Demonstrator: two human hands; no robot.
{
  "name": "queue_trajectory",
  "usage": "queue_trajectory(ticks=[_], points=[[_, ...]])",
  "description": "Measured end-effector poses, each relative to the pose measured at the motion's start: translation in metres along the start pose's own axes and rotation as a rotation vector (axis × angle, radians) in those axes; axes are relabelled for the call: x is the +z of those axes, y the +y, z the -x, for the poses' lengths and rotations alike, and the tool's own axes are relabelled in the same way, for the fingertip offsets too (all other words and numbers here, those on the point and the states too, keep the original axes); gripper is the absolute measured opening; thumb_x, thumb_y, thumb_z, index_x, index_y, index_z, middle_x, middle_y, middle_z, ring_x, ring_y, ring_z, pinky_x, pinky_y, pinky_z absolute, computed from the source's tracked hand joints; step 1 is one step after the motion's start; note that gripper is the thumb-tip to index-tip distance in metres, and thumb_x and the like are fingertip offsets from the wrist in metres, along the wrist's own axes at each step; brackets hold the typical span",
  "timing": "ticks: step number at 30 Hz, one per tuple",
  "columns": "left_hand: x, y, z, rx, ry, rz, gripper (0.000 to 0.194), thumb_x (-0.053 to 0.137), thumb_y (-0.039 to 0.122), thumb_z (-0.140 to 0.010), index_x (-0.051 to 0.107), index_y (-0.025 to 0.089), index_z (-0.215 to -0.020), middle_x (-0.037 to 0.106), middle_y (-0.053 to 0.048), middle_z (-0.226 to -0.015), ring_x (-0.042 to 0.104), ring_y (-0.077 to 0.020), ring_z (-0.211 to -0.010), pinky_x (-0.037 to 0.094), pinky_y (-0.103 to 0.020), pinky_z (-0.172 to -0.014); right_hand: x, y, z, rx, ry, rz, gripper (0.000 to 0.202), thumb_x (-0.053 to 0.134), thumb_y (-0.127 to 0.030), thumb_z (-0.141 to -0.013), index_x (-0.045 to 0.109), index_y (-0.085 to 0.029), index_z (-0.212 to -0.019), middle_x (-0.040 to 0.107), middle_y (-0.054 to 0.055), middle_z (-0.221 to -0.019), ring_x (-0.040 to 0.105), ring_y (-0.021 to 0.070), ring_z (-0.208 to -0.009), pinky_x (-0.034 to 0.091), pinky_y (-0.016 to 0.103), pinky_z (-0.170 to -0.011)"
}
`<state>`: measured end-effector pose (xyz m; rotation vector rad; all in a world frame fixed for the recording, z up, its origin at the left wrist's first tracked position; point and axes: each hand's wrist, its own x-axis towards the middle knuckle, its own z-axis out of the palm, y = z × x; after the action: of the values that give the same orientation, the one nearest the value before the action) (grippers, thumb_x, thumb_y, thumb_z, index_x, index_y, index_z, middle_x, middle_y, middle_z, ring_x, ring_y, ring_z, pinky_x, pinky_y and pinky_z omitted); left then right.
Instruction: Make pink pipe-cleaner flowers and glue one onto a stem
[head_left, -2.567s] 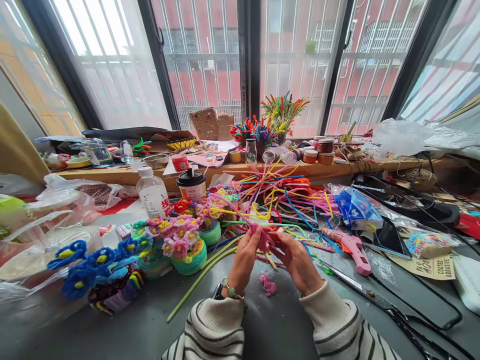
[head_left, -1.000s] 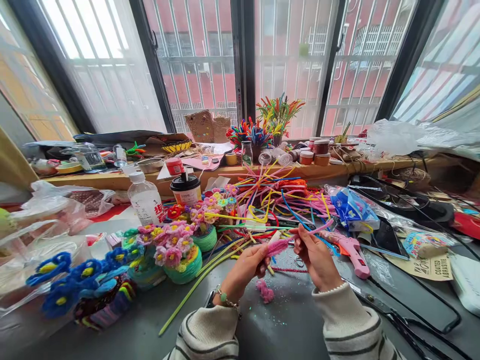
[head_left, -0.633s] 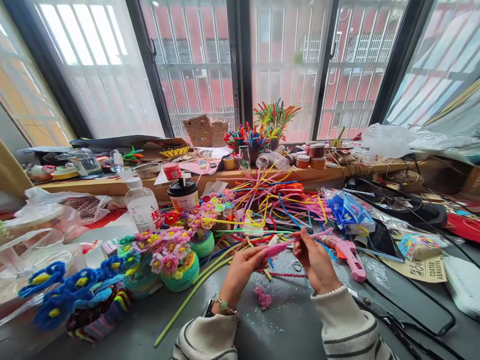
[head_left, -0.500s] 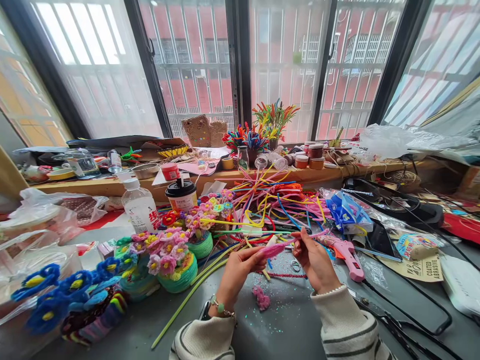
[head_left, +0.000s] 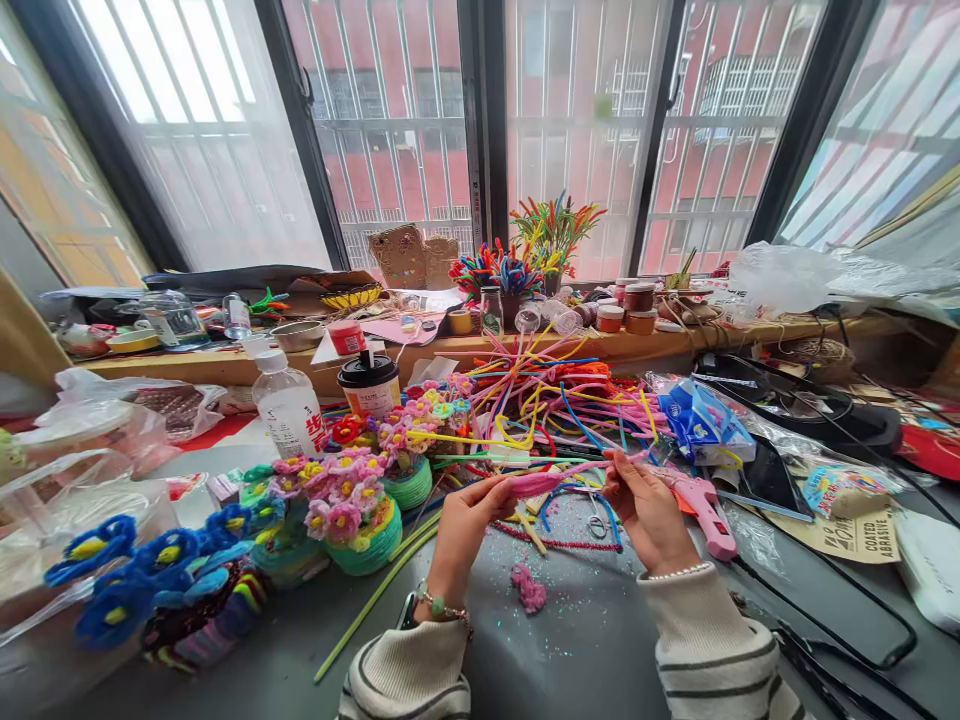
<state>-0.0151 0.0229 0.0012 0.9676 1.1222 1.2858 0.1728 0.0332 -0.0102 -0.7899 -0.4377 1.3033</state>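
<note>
A pink fuzzy strip (head_left: 536, 484) is stretched between my two hands above the grey table. Its thicker, folded end is pinched by my left hand (head_left: 466, 522), between thumb and fingers. My right hand (head_left: 646, 510) pinches the thinner stretch, whose tail runs on past the fingertips. Below them on the tabletop lies a small crumpled pink piece (head_left: 528, 588) among scattered glitter. Behind the strip, a dark red tinsel stem (head_left: 559, 545) and a blue stem (head_left: 545, 512) lie on the table.
Flower-covered pots (head_left: 364, 535) and blue flowers (head_left: 112, 610) stand at the left. A pile of coloured stems (head_left: 555, 385) spreads at the back. To the right are a pink glue gun (head_left: 709, 515), its cable, a blue packet (head_left: 701, 425) and black scissors (head_left: 817, 670).
My hands have moved apart, drawing the pink strip out longer and straighter between them. The whole view has shifted slightly.
</note>
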Motion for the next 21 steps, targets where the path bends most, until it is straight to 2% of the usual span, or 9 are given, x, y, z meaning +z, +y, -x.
queue_trajectory(ticks=[5,9,12,15,18,21], points=[[-0.0016,0.0082,0.0043,-0.005,0.031,-0.015,0.023,0.069,0.028,-0.051,0.063,0.012,-0.067,0.061,0.000,-0.055,0.057,-0.0096,-0.049,0.047,-0.020,-0.051,-0.0027,-0.0063,-0.0023,-0.010,-0.014,-0.071,0.026,0.075,-0.025,-0.045,0.062,-0.014,-0.064,0.056,-0.005,-0.052,0.049,0.0022,-0.044,0.045,0.009,-0.041],[-0.0047,0.0099,0.0040,-0.003,-0.005,-0.020,0.024,0.069,0.029,-0.052,0.056,0.012,-0.063,0.059,0.001,-0.054,0.057,-0.0096,-0.051,0.046,-0.019,-0.053,-0.0043,-0.0057,-0.0037,-0.001,-0.028,-0.122,0.022,0.074,-0.025,-0.049,0.062,-0.014,-0.065,0.054,-0.006,-0.051,0.048,0.0017,-0.044,0.044,0.008,-0.040],[-0.0071,0.0066,0.0011,-0.036,-0.096,-0.054,0.041,0.069,0.029,-0.053,0.055,0.013,-0.088,0.058,0.001,-0.057,0.057,-0.0109,-0.054,0.046,-0.021,-0.053,-0.0039,-0.0062,-0.0030,-0.009,-0.044,-0.125,0.022,0.073,-0.025,-0.050,0.062,-0.014,-0.065,0.054,-0.006,-0.051,0.048,0.0018,-0.045,0.043,0.009,-0.040],[-0.0078,0.0038,-0.0001,0.021,-0.244,-0.101,0.061,0.064,0.030,-0.059,0.041,0.016,-0.114,0.055,0.003,-0.057,0.054,-0.0103,-0.055,0.045,-0.022,-0.054,-0.0032,-0.0078,-0.0016,-0.022,-0.063,-0.118,0.023,0.073,-0.026,-0.051,0.062,-0.014,-0.066,0.053,-0.006,-0.051,0.047,0.0020,-0.045,0.042,0.010,-0.040],[-0.0065,0.0035,0.0015,0.095,-0.350,-0.137,0.053,0.059,0.030,-0.065,0.043,0.017,-0.114,0.050,0.003,-0.060,0.050,-0.0084,-0.056,0.044,-0.022,-0.057,-0.0039,-0.0082,-0.0013,-0.029,-0.076,-0.091,0.023,0.072,-0.029,-0.051,0.061,-0.014,-0.065,0.051,-0.006,-0.049,0.045,0.0021,-0.044,0.041,0.010,-0.041],[-0.0043,0.0052,0.0047,0.145,-0.377,-0.131,0.047,0.056,0.030,-0.067,0.045,0.018,-0.111,0.046,0.003,-0.063,0.047,-0.0077,-0.057,0.044,-0.021,-0.057,-0.0060,-0.0069,-0.0021,-0.028,-0.077,-0.028,0.021,0.071,-0.029,-0.052,0.062,-0.015,-0.064,0.048,-0.007,-0.046,0.042,0.0019,-0.041,0.040,0.011,-0.039]])
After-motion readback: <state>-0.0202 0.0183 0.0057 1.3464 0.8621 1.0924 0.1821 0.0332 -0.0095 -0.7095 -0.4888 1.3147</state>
